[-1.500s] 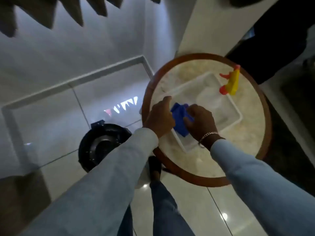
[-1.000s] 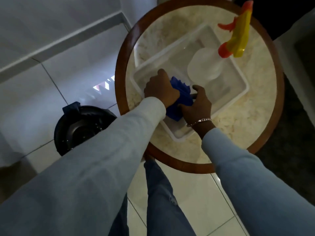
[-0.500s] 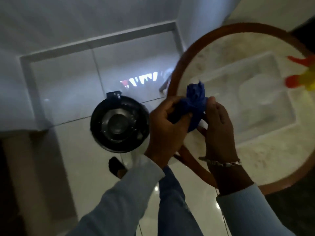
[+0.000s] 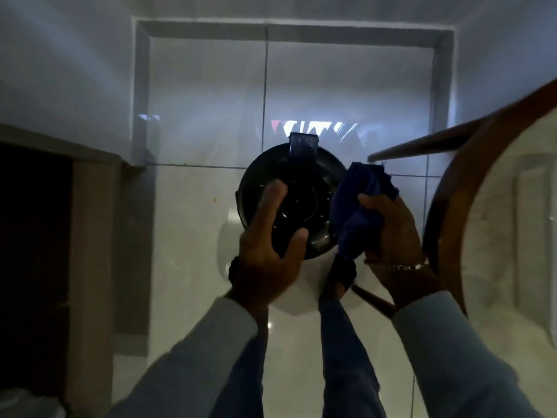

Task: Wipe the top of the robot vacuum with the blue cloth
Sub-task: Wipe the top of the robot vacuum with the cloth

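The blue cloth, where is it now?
In the head view, the blue cloth is bunched in the right hand, right of centre, between the robot vacuum and the round table.

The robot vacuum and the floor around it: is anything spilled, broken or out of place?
Nothing stands out. The robot vacuum sits flat on the tiled floor, with no spill visible. The right hand holds the blue cloth; the picture is dim and blurred.

The left hand and blue cloth cover parts of the robot vacuum; the round table runs off the right edge, blurred.
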